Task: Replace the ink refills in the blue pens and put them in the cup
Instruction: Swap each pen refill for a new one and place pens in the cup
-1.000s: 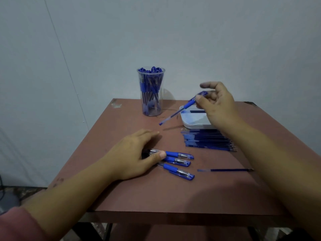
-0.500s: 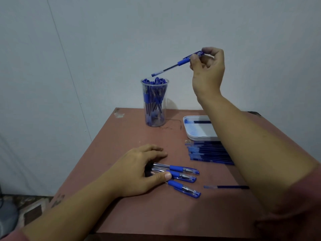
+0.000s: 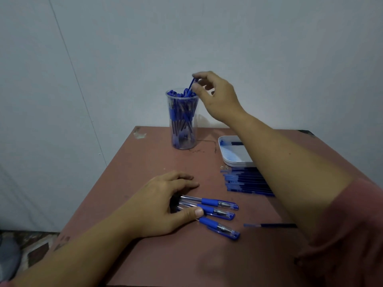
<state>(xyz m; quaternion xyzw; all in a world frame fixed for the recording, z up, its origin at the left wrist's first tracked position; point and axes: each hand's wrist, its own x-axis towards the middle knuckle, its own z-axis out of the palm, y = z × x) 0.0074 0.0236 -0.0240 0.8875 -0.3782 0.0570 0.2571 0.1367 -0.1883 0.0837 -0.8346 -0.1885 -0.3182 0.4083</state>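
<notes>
- Pen (image 3: 191,84): tip-down in mouth of cup (image 3: 183,129), cap end above rim, pinched between thumb and forefinger of right hand (image 3: 219,100).
- Handling, as judged: light, stiff, smooth-barrelled; best taken at cap end or rubber grip.
- Nearer than cup: three pens (image 3: 215,211) flat on table (image 3: 145,162), barrel ends under left hand (image 3: 163,206), fingers curled round them.
- Right of cup: tray (image 3: 232,158), refills (image 3: 244,183).
</notes>
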